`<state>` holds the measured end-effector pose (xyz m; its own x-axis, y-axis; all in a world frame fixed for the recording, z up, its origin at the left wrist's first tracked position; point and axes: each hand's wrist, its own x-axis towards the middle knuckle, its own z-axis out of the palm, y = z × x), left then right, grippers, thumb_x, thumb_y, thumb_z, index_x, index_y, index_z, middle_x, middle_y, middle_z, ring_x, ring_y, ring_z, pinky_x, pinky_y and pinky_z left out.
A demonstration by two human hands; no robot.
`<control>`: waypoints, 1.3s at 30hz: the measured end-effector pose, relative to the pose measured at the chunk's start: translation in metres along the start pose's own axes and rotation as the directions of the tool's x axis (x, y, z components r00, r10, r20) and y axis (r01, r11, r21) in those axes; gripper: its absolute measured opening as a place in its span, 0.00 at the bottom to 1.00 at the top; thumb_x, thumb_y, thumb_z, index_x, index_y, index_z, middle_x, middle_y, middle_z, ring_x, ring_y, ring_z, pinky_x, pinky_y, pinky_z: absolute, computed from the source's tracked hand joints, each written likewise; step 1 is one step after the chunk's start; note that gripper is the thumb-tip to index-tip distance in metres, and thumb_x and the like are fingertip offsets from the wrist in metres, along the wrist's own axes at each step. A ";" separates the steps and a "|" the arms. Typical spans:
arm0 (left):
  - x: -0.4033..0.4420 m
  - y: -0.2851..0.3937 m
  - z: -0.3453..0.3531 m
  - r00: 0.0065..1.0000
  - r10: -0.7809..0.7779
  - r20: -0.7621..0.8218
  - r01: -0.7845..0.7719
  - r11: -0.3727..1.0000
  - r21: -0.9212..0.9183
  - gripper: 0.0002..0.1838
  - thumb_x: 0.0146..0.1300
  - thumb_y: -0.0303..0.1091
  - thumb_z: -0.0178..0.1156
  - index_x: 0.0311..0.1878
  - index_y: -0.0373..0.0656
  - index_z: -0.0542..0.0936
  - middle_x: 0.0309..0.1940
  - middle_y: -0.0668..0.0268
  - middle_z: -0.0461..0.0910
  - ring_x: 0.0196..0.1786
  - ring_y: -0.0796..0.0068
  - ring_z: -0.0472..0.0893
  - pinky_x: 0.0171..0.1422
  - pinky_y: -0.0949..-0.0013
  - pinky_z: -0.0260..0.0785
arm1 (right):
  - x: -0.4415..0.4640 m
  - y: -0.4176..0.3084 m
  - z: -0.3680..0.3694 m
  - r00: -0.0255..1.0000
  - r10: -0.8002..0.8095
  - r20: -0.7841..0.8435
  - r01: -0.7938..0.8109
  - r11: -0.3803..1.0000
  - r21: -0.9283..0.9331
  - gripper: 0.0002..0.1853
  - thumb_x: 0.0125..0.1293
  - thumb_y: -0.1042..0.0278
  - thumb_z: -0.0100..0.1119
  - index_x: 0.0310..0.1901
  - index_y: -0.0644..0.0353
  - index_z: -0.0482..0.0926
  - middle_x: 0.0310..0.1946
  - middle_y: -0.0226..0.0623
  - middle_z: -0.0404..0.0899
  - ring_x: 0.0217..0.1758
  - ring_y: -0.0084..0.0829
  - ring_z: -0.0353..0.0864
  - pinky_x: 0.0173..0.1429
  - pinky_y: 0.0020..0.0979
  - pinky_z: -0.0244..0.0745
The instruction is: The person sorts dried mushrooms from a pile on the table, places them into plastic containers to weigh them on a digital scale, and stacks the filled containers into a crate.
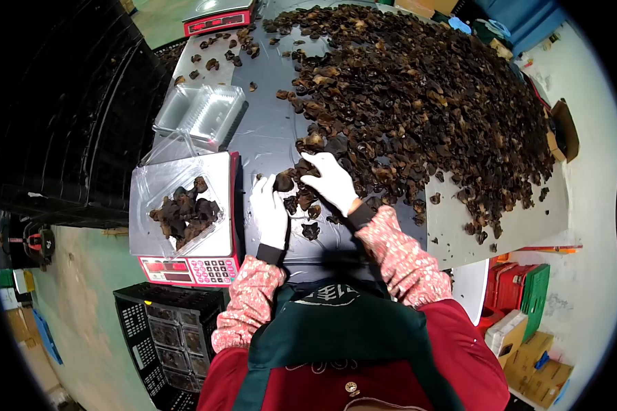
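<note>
Dark brown, curled pieces that look like wood ear mushrooms (418, 103) lie in a big heap over the table. My left hand (269, 214), in a white glove, rests at the near side with its fingers stretched out, beside a rounder mushroom piece (283, 181). At the heap's near left edge is my right hand (332, 183), also gloved, its thumb and fingers apart around a few pieces. Between and below the hands are several loose pieces (310, 231). Left of my left hand, a clear plastic box (209, 236) with mushrooms in it sits on a scale (223, 171).
Stacked clear plastic boxes (209, 113) stand behind the scale. A second red scale (218, 22) is at the far left. Black crates (68, 123) rise along the left side, and a black crate (134, 322) with filled boxes stands below the near scale.
</note>
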<state>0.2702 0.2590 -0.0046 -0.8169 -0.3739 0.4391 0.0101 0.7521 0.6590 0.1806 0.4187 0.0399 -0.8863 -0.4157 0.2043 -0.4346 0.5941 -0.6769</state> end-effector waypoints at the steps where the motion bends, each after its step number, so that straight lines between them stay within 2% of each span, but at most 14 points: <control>1: 0.010 0.003 0.002 0.998 -0.006 0.063 -0.001 0.994 0.111 0.25 0.62 0.29 0.60 0.65 0.47 0.74 0.59 0.56 0.73 0.61 0.51 0.71 0.66 0.53 0.63 | 0.011 -0.006 0.005 0.997 0.015 0.075 -0.008 0.995 -0.095 0.30 0.57 0.58 0.69 0.63 0.50 0.75 0.55 0.42 0.74 0.53 0.44 0.80 0.57 0.38 0.77; 7: 0.030 0.012 0.012 0.921 -0.111 0.374 -0.048 0.920 0.390 0.22 0.58 0.33 0.65 0.57 0.47 0.78 0.47 0.58 0.78 0.51 0.55 0.77 0.54 0.54 0.69 | 0.034 0.003 0.018 0.920 0.171 0.351 -0.052 0.944 -0.325 0.22 0.57 0.56 0.69 0.52 0.51 0.77 0.48 0.46 0.74 0.52 0.48 0.80 0.52 0.44 0.78; 12: 0.009 -0.003 0.004 0.977 -0.194 0.092 0.206 0.967 -0.151 0.15 0.62 0.27 0.53 0.52 0.42 0.78 0.41 0.57 0.79 0.42 0.60 0.80 0.49 0.58 0.72 | 0.008 0.023 -0.023 0.984 0.089 0.154 -0.142 0.914 0.379 0.09 0.60 0.63 0.62 0.36 0.59 0.80 0.35 0.38 0.80 0.42 0.37 0.80 0.52 0.32 0.74; 15: 0.010 -0.003 -0.023 0.784 -0.409 0.467 0.612 0.386 -0.690 0.22 0.61 0.24 0.49 0.61 0.40 0.72 0.44 0.63 0.78 0.41 0.71 0.81 0.48 0.69 0.74 | -0.021 0.027 -0.062 0.857 0.282 0.432 -0.512 0.369 0.776 0.10 0.66 0.65 0.58 0.44 0.61 0.80 0.34 0.27 0.78 0.40 0.22 0.78 0.35 0.23 0.73; 19: 0.003 0.019 -0.051 0.786 -0.301 0.540 0.579 0.052 -0.813 0.32 0.58 0.23 0.50 0.69 0.43 0.65 0.52 0.58 0.76 0.52 0.63 0.80 0.55 0.62 0.75 | -0.055 0.037 -0.075 0.887 0.258 0.382 -0.354 -0.149 0.923 0.18 0.72 0.58 0.51 0.56 0.60 0.76 0.45 0.36 0.79 0.42 0.28 0.81 0.30 0.22 0.73; 22: -0.006 0.008 -0.046 0.750 -0.222 0.623 0.547 -0.322 -0.773 0.15 0.70 0.42 0.60 0.52 0.41 0.79 0.49 0.58 0.80 0.55 0.55 0.80 0.57 0.54 0.75 | -0.071 0.037 -0.074 0.863 0.352 0.362 -0.309 -0.198 0.930 0.18 0.77 0.55 0.47 0.51 0.61 0.77 0.50 0.38 0.79 0.47 0.28 0.82 0.29 0.20 0.72; 25: -0.005 -0.001 -0.041 0.733 -0.258 0.630 0.561 -0.295 -0.774 0.24 0.74 0.50 0.55 0.23 0.44 0.73 0.32 0.62 0.80 0.43 0.63 0.81 0.42 0.65 0.72 | -0.062 0.017 -0.074 0.840 0.312 0.443 -0.493 0.101 0.864 0.12 0.72 0.61 0.55 0.48 0.60 0.80 0.38 0.28 0.79 0.33 0.16 0.77 0.25 0.16 0.64; 27: 0.000 0.007 -0.039 0.689 -0.414 0.594 0.646 -0.020 -0.763 0.25 0.74 0.47 0.55 0.19 0.45 0.72 0.24 0.66 0.77 0.30 0.73 0.78 0.33 0.70 0.65 | -0.053 -0.012 -0.067 0.822 0.341 0.457 -0.566 0.393 0.725 0.13 0.67 0.64 0.59 0.50 0.59 0.82 0.29 0.23 0.76 0.26 0.12 0.69 0.23 0.16 0.60; 29: 0.000 -0.001 -0.038 0.726 -0.466 0.506 0.686 0.440 -0.579 0.20 0.72 0.43 0.57 0.24 0.43 0.77 0.24 0.68 0.77 0.23 0.80 0.75 0.29 0.74 0.65 | -0.047 0.002 -0.016 0.988 0.125 0.091 -0.150 0.920 0.362 0.16 0.64 0.60 0.62 0.51 0.56 0.82 0.28 0.31 0.79 0.29 0.24 0.79 0.32 0.29 0.74; 30: 0.000 0.009 -0.033 0.721 -0.505 0.474 0.686 0.421 -0.594 0.14 0.71 0.40 0.60 0.33 0.40 0.80 0.23 0.71 0.77 0.17 0.85 0.70 0.26 0.77 0.64 | -0.045 -0.009 -0.005 0.983 0.167 0.073 -0.175 0.977 0.123 0.16 0.63 0.57 0.61 0.49 0.56 0.82 0.30 0.36 0.81 0.33 0.31 0.82 0.37 0.34 0.76; 31: -0.003 -0.012 -0.020 0.785 -0.440 0.437 0.618 0.609 -0.497 0.10 0.66 0.35 0.64 0.43 0.37 0.81 0.29 0.67 0.78 0.33 0.76 0.78 0.42 0.71 0.72 | -0.042 -0.020 0.003 0.978 0.203 0.044 -0.196 0.973 -0.123 0.16 0.63 0.55 0.59 0.46 0.56 0.82 0.32 0.40 0.82 0.37 0.39 0.84 0.42 0.39 0.77; 33: -0.018 -0.023 0.000 0.937 -0.248 0.246 0.321 0.889 -0.325 0.16 0.63 0.35 0.65 0.52 0.39 0.80 0.36 0.63 0.78 0.38 0.71 0.80 0.45 0.68 0.73 | -0.034 -0.028 0.012 0.929 0.317 0.190 -0.277 0.937 -0.211 0.16 0.61 0.52 0.56 0.39 0.57 0.80 0.37 0.43 0.83 0.42 0.46 0.83 0.46 0.44 0.76; 34: -0.011 0.003 -0.018 0.926 -0.209 0.314 0.234 0.971 -0.043 0.22 0.61 0.35 0.64 0.59 0.44 0.78 0.41 0.63 0.76 0.44 0.69 0.80 0.49 0.68 0.72 | -0.032 -0.034 0.006 0.922 0.322 0.215 -0.275 0.935 -0.223 0.14 0.61 0.54 0.56 0.38 0.56 0.79 0.36 0.43 0.83 0.41 0.46 0.83 0.45 0.43 0.77; 39: -0.017 0.008 -0.014 0.901 -0.149 0.408 0.108 0.987 0.121 0.12 0.60 0.35 0.63 0.44 0.45 0.74 0.44 0.57 0.74 0.42 0.48 0.81 0.45 0.54 0.73 | -0.052 0.000 0.004 0.986 0.145 0.085 -0.154 0.982 0.113 0.09 0.60 0.64 0.62 0.40 0.58 0.82 0.34 0.40 0.82 0.38 0.38 0.83 0.44 0.33 0.77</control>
<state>0.2919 0.2636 0.0020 -0.9726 -0.2273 0.0482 -0.1483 0.7671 0.6241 0.2272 0.4372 0.0266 -0.9229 -0.3826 0.0431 -0.2722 0.5692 -0.7759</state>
